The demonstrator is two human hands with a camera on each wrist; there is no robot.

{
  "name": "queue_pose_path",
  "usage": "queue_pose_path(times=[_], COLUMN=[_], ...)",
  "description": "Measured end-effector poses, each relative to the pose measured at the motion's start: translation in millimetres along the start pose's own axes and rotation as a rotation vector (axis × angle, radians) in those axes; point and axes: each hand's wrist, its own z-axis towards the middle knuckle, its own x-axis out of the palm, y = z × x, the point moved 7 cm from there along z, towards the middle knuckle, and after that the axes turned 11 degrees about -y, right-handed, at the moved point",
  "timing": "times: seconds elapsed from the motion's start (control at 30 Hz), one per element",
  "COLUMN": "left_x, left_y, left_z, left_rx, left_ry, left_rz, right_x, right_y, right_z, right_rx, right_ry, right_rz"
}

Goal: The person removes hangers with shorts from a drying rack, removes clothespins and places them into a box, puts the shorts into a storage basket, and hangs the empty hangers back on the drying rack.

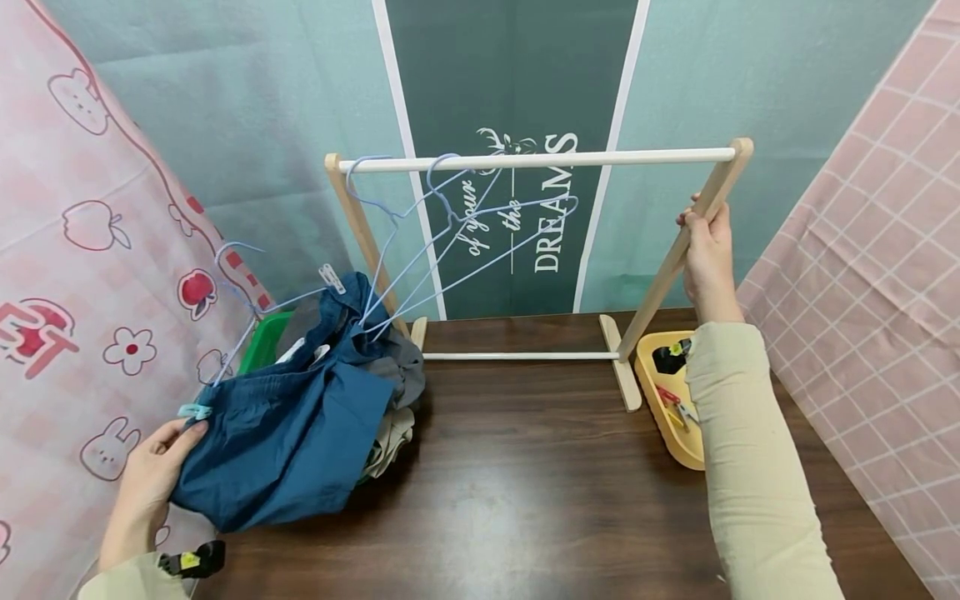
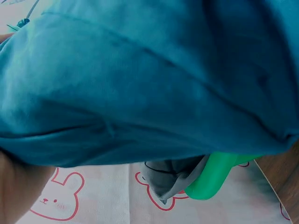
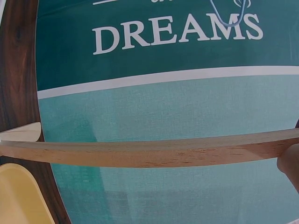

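Blue shorts point(image 1: 281, 442) hang from a periwinkle wire hanger point(image 1: 243, 337) at the left of the head view. A light blue clothespin point(image 1: 195, 411) sits at one waistband corner; a white clothespin point(image 1: 331, 279) is at the other. My left hand point(image 1: 150, 471) pinches the waistband just below the light blue one. In the left wrist view the shorts point(image 2: 140, 88) cover most of the picture and hide my fingertips. My right hand point(image 1: 709, 262) grips the right wooden upright point(image 1: 655, 292) of a small garment rack, a post point(image 3: 154, 154) that crosses the right wrist view.
Two empty hangers point(image 1: 453, 212) hang from the white rail point(image 1: 600, 157), towards its left end. Behind the shorts stands a green basket point(image 1: 264, 342) with grey and beige clothes point(image 1: 393, 437). A yellow tray point(image 1: 684, 454) with clothespins lies by the rack's right foot point(image 1: 621, 367).
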Motion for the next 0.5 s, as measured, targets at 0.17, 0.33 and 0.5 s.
queue_pose_path(times=[0.17, 0.33, 0.5], left_x=[2.3, 7.2, 11.0], left_y=[-3.4, -3.5, 2.3], left_z=[1.6, 2.9, 6.0], left_rx=[0.054, 0.086, 0.052], left_ry=[-0.016, 0.037, 0.089], left_rz=[0.206, 0.317, 0.434], right_x=[-1, -1, -1], right_y=[0, 0, 0], right_z=[-0.1, 0.2, 0.7], right_rx=[-0.009, -0.013, -0.007], right_ry=[0.007, 0.01, 0.003], right_rz=[-0.02, -0.027, -0.033])
